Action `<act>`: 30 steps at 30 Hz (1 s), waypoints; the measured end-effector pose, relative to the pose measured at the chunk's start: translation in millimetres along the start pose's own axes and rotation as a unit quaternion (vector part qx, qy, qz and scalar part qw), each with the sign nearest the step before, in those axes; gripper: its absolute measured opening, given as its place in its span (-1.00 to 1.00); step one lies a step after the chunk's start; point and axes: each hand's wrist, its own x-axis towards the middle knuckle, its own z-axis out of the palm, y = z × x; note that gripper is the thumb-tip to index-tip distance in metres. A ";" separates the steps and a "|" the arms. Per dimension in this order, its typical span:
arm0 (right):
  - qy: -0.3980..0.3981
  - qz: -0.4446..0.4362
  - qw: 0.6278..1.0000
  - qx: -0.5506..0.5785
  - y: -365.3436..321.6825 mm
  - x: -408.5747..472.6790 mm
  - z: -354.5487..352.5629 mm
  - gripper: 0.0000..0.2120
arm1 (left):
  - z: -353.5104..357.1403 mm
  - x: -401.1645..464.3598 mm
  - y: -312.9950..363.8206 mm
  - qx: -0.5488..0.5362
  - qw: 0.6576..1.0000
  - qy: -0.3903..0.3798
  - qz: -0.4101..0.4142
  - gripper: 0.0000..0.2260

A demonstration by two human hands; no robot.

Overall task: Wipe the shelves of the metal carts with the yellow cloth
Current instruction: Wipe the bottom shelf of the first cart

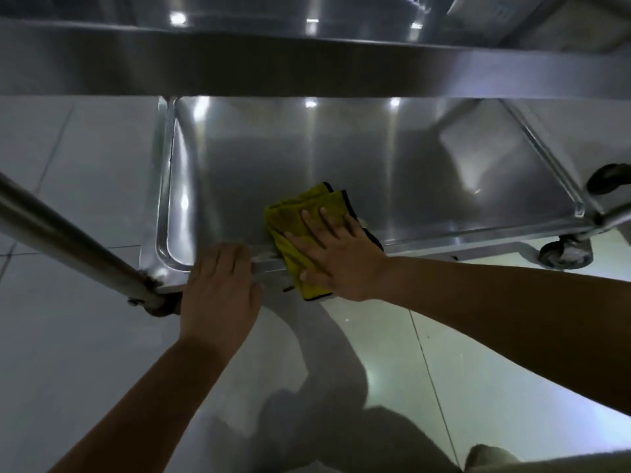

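Under the right hand (336, 254), fingers flat and spread, the folded yellow cloth (300, 230) lies on the bottom shelf (307, 155) of the metal cart (341, 73), its long axis running from the near rim away from the person. Just left, the left hand (218, 288) curls over the shelf's near rim. Farther left stands a cart post (68, 240); to the right, a caster wheel (565, 254) on the tiled floor (478, 353).

The right hand (336, 256) lies flat on the yellow cloth (300, 230). The cloth sits on the low shelf (307, 155). The left hand (218, 288) holds the shelf's edge.
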 end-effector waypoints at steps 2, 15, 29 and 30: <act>-0.005 -0.023 1.000 0.003 14.5 -5.8 0.8 -0.19 | -3.5 9.8 16.9 0.013 0.999 -0.018 0.027 -0.52; 0.061 -0.026 0.998 0.010 161.7 -84.3 46.6 -0.40 | -3.2 80.4 107.0 0.103 0.977 -0.118 0.145 -0.35; 0.078 0.289 0.949 0.093 291.1 -183.0 94.6 -0.25 | 43.0 106.0 153.3 0.109 0.972 -0.188 0.091 -0.16; 0.072 0.296 0.948 0.093 283.6 -178.1 92.7 -0.27 | 43.4 106.1 153.6 0.108 0.973 -0.179 0.096 -0.15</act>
